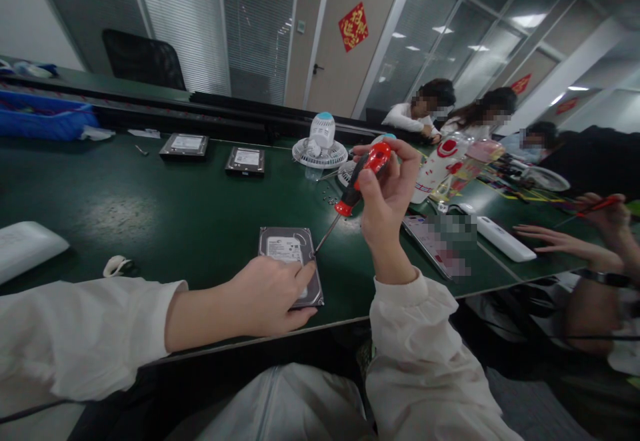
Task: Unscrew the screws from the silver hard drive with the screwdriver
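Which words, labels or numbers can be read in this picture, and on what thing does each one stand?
Nothing reads for certain.
On the hard drive under the left hand: white label, print too small.
On the hard drives farther back: labels too small.
On the door: red sign, gold character too blurred.
On the screwdriver in the right hand: no marking visible.

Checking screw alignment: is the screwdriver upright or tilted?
Tilted. The screwdriver slants, its handle in the right hand up and right of the tip, which meets the drive at its right edge.
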### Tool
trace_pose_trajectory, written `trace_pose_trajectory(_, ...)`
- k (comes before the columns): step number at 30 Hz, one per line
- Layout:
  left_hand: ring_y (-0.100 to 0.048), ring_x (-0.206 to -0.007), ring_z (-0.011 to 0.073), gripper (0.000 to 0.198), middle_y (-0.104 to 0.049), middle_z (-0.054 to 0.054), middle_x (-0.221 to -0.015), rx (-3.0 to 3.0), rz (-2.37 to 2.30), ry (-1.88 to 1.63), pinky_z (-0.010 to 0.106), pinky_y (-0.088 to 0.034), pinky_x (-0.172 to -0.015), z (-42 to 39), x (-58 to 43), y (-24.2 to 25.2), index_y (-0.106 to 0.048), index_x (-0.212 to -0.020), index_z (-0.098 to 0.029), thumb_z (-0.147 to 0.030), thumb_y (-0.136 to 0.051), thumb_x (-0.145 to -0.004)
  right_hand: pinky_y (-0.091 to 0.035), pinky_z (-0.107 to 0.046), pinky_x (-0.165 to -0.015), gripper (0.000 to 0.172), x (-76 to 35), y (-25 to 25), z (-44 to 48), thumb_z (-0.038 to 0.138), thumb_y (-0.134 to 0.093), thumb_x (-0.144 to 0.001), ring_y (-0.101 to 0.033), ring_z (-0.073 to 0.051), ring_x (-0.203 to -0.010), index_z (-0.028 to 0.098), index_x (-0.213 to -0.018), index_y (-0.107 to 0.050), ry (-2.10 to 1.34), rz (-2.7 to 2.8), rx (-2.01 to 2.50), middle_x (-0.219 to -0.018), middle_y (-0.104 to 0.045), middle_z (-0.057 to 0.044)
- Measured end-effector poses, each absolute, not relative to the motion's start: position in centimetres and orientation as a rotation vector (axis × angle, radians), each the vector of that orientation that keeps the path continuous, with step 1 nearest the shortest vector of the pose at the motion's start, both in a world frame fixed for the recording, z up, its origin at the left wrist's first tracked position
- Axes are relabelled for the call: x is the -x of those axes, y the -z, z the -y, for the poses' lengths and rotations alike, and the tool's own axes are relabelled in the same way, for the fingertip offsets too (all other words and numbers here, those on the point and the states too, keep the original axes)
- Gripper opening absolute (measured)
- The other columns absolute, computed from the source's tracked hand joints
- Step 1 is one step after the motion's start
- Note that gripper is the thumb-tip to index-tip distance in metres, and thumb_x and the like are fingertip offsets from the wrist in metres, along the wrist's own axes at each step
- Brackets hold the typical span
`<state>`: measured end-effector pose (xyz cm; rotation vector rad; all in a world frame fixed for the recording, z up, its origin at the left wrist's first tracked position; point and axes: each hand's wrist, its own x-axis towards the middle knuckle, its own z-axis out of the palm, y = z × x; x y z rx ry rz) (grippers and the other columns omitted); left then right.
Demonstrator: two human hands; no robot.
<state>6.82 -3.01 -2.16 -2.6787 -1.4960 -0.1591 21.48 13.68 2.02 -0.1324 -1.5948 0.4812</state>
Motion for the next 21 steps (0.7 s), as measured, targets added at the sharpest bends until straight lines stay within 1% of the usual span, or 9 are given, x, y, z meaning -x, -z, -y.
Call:
trace_pose_trajectory(3,-0.072,-0.088,0.0317,0.062,-0.072,0.016,-0.11,2.676,1.507,0.146,0.044,-0.06,-0.068,2.99,-6.84,2.1,-0.051,-0.137,-0.004,-0.048,-0.049,-0.093,-0.057,-0.04,-0.096,0.053,-21.5,-2.13,-13.61,0.042,-0.076,-0.076,-0.064,-0.018,-0.104,0.033,-0.123,-0.054,-0.359,1.58,0.175,-0.113,-0.059,-0.001)
trace_pose_trajectory(5,-0.072,-0.088,0.0316,0.063,-0.072,0.016,-0.11,2.673,1.511,0.133,0.043,-0.06,-0.067,2.99,-6.85,2.08,-0.051,-0.137,-0.004,-0.048,-0.049,-0.092,-0.057,-0.041,-0.096,0.051,-21.57,-2.08,-13.68,0.043,-0.073,-0.079,-0.063,-0.018,-0.105,0.033,-0.125,-0.055,-0.339,1.605,0.188,-0.119,-0.059,-0.001)
trace_pose_trajectory(8,-0.072,-0.088,0.0315,0.062,-0.072,0.016,-0.11,2.678,1.504,0.137,0.043,-0.06,-0.068,3.04,-6.84,2.12,-0.052,-0.136,-0.004,-0.048,-0.05,-0.092,-0.056,-0.047,-0.099,0.049,-21.68,-1.91,-13.9,0.048,-0.059,-0.088,-0.064,-0.021,-0.113,0.035,-0.134,-0.05,-0.422,1.658,0.175,-0.131,-0.057,-0.002)
trace_pose_trajectory(11,-0.072,-0.088,0.0314,0.061,-0.072,0.016,-0.111,2.679,1.505,0.153,0.044,-0.06,-0.067,3.1,-6.82,2.14,-0.053,-0.136,-0.004,-0.047,-0.05,-0.092,-0.057,-0.05,-0.099,0.048,-21.69,-1.85,-13.95,0.054,-0.047,-0.092,-0.065,-0.023,-0.115,0.036,-0.137,-0.045,-0.506,1.682,0.128,-0.131,-0.059,-0.003)
trace_pose_trajectory(12,-0.072,-0.087,0.0313,0.061,-0.072,0.015,-0.11,2.679,1.503,0.156,0.044,-0.06,-0.067,3.11,-6.82,2.13,-0.053,-0.136,-0.004,-0.047,-0.05,-0.092,-0.057,-0.05,-0.099,0.048,-21.69,-1.88,-13.9,0.054,-0.047,-0.092,-0.065,-0.023,-0.115,0.036,-0.136,-0.046,-0.498,1.677,0.129,-0.129,-0.06,-0.003)
trace_pose_trajectory(14,-0.072,-0.086,0.0313,0.061,-0.073,0.015,-0.109,2.678,1.5,0.158,0.044,-0.06,-0.066,3.09,-6.83,2.08,-0.052,-0.136,-0.005,-0.047,-0.051,-0.092,-0.056,-0.05,-0.1,0.047,-21.69,-1.97,-13.73,0.051,-0.056,-0.089,-0.064,-0.023,-0.115,0.035,-0.133,-0.05,-0.434,1.649,0.162,-0.125,-0.061,-0.003)
trace_pose_trajectory(17,-0.072,-0.085,0.0316,0.061,-0.073,0.014,-0.107,2.669,1.506,0.157,0.045,-0.06,-0.066,3.04,-6.82,2.0,-0.053,-0.135,-0.005,-0.048,-0.051,-0.092,-0.057,-0.048,-0.099,0.052,-21.72,-2.09,-13.54,0.042,-0.07,-0.082,-0.063,-0.023,-0.113,0.035,-0.13,-0.054,-0.351,1.623,0.202,-0.128,-0.059,-0.002)
trace_pose_trajectory(19,-0.072,-0.085,0.0317,0.061,-0.073,0.014,-0.107,2.67,1.503,0.156,0.045,-0.06,-0.066,3.03,-6.8,2.02,-0.053,-0.135,-0.005,-0.047,-0.05,-0.092,-0.058,-0.048,-0.097,0.051,-21.74,-2.06,-13.59,0.042,-0.068,-0.084,-0.064,-0.023,-0.112,0.037,-0.132,-0.054,-0.372,1.642,0.202,-0.133,-0.057,-0.001)
trace_pose_trajectory(21,-0.072,-0.086,0.0317,0.061,-0.072,0.015,-0.109,2.674,1.49,0.158,0.045,-0.06,-0.066,3.06,-6.77,2.1,-0.052,-0.136,-0.004,-0.047,-0.049,-0.093,-0.057,-0.049,-0.098,0.048,-21.73,-1.98,-13.74,0.045,-0.059,-0.089,-0.065,-0.023,-0.113,0.038,-0.135,-0.05,-0.433,1.664,0.183,-0.138,-0.056,-0.001)
